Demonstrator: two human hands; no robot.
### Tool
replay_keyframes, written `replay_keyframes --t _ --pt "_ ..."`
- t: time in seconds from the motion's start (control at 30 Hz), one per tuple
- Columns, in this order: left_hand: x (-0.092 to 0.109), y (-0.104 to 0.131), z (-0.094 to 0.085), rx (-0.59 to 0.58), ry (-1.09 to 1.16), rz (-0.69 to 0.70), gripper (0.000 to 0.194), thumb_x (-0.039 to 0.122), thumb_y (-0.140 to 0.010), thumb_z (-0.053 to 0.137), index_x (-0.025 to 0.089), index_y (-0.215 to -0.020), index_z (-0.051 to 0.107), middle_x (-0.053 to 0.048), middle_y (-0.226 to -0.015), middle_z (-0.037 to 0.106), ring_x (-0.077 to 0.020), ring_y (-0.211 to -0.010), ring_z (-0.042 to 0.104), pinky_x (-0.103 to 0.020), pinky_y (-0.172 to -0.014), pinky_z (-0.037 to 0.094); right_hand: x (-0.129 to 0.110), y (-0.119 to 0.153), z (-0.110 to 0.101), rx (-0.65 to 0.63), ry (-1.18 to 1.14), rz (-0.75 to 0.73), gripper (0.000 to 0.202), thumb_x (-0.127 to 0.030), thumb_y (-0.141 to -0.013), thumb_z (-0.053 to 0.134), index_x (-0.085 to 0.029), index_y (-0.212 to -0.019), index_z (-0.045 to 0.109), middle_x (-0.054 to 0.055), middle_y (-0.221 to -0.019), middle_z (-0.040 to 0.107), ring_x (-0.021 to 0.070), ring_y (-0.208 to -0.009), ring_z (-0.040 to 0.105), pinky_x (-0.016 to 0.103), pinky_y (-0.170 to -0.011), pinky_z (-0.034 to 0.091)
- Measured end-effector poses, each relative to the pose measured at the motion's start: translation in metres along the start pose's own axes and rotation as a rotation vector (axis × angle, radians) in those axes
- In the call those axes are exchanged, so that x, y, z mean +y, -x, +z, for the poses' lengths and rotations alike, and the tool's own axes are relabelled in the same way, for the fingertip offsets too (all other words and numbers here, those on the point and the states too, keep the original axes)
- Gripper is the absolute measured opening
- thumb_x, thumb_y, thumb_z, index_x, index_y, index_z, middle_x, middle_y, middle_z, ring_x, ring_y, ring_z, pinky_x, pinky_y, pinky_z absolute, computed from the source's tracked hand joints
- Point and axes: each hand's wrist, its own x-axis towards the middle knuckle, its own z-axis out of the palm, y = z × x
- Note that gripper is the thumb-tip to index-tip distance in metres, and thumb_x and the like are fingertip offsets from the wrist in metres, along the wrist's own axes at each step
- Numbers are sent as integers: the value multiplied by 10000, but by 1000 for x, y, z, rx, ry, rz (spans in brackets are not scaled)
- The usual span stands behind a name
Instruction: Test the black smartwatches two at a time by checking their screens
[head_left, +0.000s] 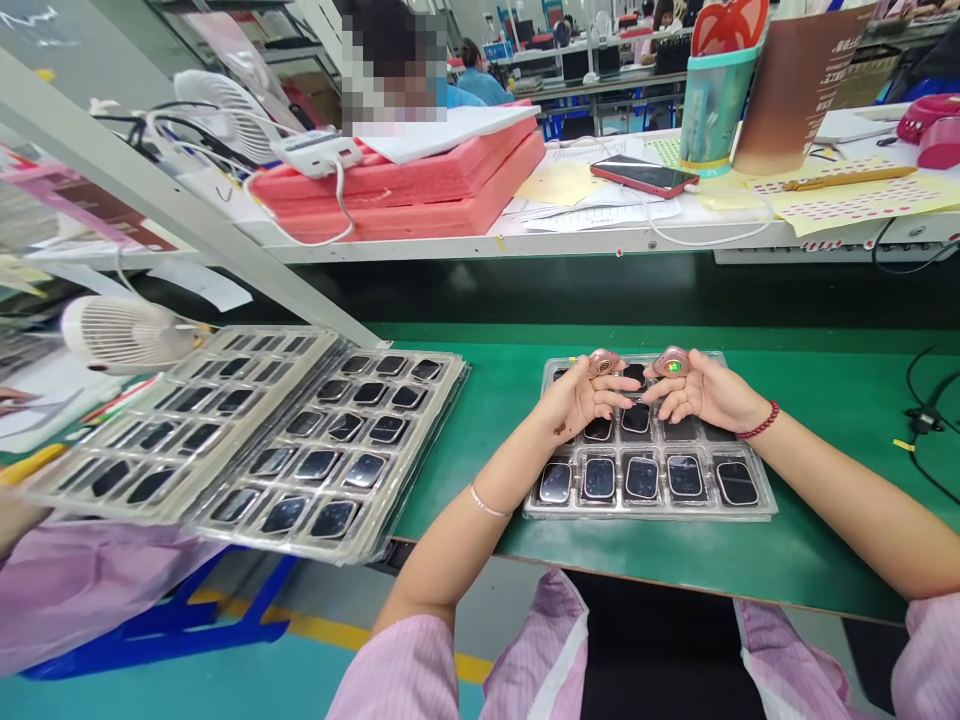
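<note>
My left hand (574, 398) grips a pinkish smartwatch case (604, 361) between thumb and fingers, its round back turned toward me. In my right hand (709, 390) is a second watch case (667, 362), back also facing me, with green light glowing from its sensor. Both hands are above a clear plastic tray (652, 512), their fingertips almost meeting. Several dark-screened square watch cases (643, 477) sit in the tray's pockets. The hands and forearms partly cover its back rows.
Stacked trays of watch cases (315, 464) lie to the left, beside a white fan (127, 333). Black cables (930, 418) lie on the green tabletop (840, 400) at right. Overhead, a shelf holds red foam blocks (420, 190), a phone (643, 174) and a teal cup (716, 115). Another person's pink sleeve (97, 580) shows at left.
</note>
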Motion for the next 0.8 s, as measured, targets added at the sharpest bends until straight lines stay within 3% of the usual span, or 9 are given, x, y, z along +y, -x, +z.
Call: replay_keyframes --t 0.13,0.23,0.33,0.43,0.63,0.8 --pt "2 -3 -5 -4 63 -53 664 712 -940 425 117 -1107 670 -178 -1027 777 -187 -727 747 -218 -503 487 -8 2 -2 6 -90 65 649 -699 -986 366 -147 -1142 669 161 -1006 794 210 -725 772 290 -608 637" --pt "0 -3 -5 -9 52 -45 634 695 -909 516 116 -1127 653 -173 -1007 776 -170 -682 732 -210 -486 464 -7 2 -4 17 -59 39 597 -680 -978 415 -159 -1156 646 156 -1033 788 200 -716 765 285 -584 635" --pt "-5 -2 -1 9 -38 13 569 448 -786 794 146 -1220 583 -142 -1066 763 -153 -723 736 -192 -537 479 -2 1 -3 25 23 -29 445 -461 -882 713 -204 -1221 581 117 -1109 767 164 -737 754 250 -597 630" --pt "-10 1 5 19 -186 104 678 228 -691 851 177 -1277 514 -115 -1118 742 -159 -784 744 -197 -589 505 7 0 3 60 140 -140 582 -226 -763 812 -236 -1272 530 73 -1102 740 151 -759 734 259 -625 635" --pt "-13 5 13 46 -384 211 493 196 -793 719 171 -1259 560 -116 -1162 709 -174 -872 745 -225 -660 535 14 0 13 164 438 -266 451 -220 -794 731 -226 -1216 570 55 -1030 711 167 -784 689 287 -622 605" --pt "-14 4 13 60 -425 239 422 229 -811 714 159 -1212 602 -108 -1096 722 -187 -857 745 -232 -646 531 13 1 14 157 574 -333 361 -246 -805 696 -214 -1152 598 63 -999 694 208 -831 688 324 -648 579"
